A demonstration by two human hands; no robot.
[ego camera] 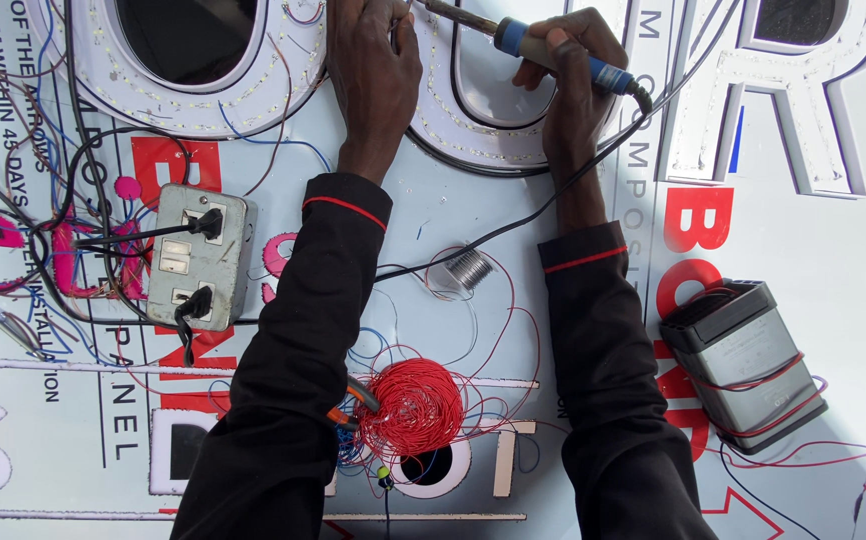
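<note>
Our left hand (375,75) presses down with fingers together on the rim of the white sign letter (473,110), a light, stiff shell lined with fragile light strips. Our right hand (568,75) pinches the soldering iron (543,52) by its blue handle, the safe hold behind the hot tip, light but tugged by its cord.

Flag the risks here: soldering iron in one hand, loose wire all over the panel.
1. The left hand presses down right beside the tip of the soldering iron that the right hand holds; a slip could burn fingers.
2. The iron's black cord trails across the panel past the solder spool; a tug might drag it.
3. The red wire bundle lies between the sleeves and could snag.
</note>
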